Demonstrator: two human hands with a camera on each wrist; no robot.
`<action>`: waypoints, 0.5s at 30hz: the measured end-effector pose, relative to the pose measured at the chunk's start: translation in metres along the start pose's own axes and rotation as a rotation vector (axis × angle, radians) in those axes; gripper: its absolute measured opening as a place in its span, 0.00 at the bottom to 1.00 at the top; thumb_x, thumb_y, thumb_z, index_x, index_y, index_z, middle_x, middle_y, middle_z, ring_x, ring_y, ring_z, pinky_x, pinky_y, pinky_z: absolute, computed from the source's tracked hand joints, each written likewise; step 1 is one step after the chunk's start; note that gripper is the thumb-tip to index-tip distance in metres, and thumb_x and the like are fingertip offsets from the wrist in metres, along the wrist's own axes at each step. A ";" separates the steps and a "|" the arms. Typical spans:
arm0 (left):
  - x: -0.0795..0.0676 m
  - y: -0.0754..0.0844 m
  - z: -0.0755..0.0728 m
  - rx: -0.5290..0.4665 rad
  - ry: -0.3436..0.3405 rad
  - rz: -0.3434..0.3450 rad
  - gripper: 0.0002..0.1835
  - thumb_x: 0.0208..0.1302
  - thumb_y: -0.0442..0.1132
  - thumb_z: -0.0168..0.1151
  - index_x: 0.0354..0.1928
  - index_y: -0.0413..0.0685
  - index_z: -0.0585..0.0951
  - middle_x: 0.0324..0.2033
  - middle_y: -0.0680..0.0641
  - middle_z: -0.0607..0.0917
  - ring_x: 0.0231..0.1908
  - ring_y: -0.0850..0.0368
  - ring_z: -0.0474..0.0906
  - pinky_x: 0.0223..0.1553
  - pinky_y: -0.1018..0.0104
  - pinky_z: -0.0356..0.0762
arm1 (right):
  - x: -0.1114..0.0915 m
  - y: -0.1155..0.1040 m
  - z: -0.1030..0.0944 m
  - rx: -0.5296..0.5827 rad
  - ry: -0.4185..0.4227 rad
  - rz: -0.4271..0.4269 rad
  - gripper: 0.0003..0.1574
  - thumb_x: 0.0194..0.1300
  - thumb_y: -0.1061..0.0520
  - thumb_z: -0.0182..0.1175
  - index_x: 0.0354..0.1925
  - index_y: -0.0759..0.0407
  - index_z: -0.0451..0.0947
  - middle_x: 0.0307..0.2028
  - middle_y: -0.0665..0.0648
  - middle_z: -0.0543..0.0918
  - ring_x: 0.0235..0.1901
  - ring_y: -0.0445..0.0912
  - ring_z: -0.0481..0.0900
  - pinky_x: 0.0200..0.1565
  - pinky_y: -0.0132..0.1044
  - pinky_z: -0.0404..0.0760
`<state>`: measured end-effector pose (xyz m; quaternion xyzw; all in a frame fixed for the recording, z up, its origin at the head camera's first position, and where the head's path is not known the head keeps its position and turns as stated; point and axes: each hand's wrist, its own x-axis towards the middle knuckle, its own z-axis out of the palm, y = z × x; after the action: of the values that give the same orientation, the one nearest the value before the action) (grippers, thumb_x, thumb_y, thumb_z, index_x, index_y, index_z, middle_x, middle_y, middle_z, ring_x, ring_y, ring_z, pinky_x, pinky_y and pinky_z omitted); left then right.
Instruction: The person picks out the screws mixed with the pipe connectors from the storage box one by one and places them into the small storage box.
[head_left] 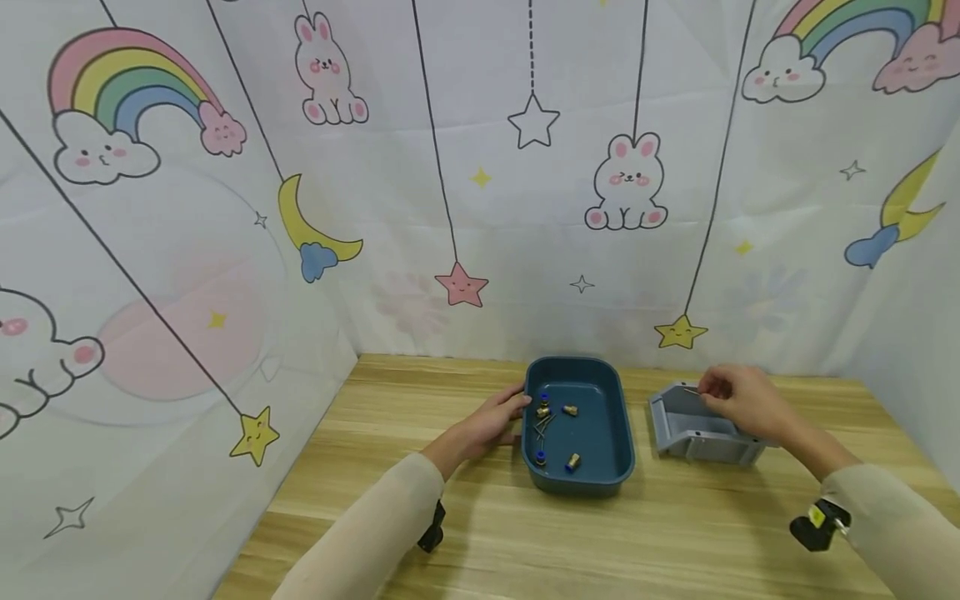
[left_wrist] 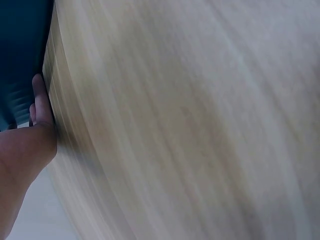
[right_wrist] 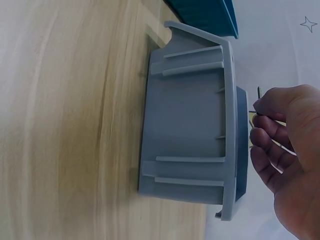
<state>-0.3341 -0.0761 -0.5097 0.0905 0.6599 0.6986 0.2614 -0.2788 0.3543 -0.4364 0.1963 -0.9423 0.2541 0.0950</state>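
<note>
Sleeves: at the lower left and lower right of the head view I see a pale left sleeve and right sleeve, both reaching forward over the bench.
Left hand: my left hand comes in from the lower left, its fingers looking fairly straight and resting against the tray's left side, near the rim.
Blue tray: the tray sits below centre; I judge it light and stiff, easily slid, best steadied by a side wall.
Brass fittings: a few blue-capped fittings lie in the tray, small, hard and probably slick; I would take them round the body.
Loose pins: thin metal pins lie crossed at the tray's left; rigid, nearly weightless, best nipped mid-length.
Right hand: right of centre, my right hand hangs over the grey bin, wrist bent, thumb and forefinger together on a thin pin, the other fingers curled.
Grey bin: the bin stands right of the tray, apart from it; stiff plastic, I think.
Backdrop: a printed cloth hangs behind everything.
</note>
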 end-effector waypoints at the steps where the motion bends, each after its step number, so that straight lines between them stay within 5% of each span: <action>1: 0.000 0.000 0.000 0.001 0.002 0.001 0.33 0.82 0.47 0.55 0.83 0.52 0.61 0.71 0.39 0.76 0.72 0.44 0.71 0.61 0.42 0.82 | -0.001 0.000 0.000 0.002 -0.002 0.002 0.03 0.68 0.67 0.69 0.40 0.62 0.84 0.32 0.48 0.83 0.31 0.40 0.78 0.31 0.35 0.80; 15: -0.002 0.001 0.002 0.008 -0.006 0.006 0.33 0.83 0.47 0.53 0.84 0.51 0.59 0.72 0.38 0.74 0.73 0.43 0.68 0.62 0.42 0.81 | -0.004 0.012 0.000 -0.008 -0.005 0.013 0.02 0.68 0.65 0.69 0.39 0.63 0.84 0.31 0.49 0.83 0.30 0.40 0.77 0.29 0.35 0.79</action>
<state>-0.3323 -0.0753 -0.5081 0.0955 0.6615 0.6967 0.2608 -0.2804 0.3655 -0.4425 0.1905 -0.9448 0.2504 0.0917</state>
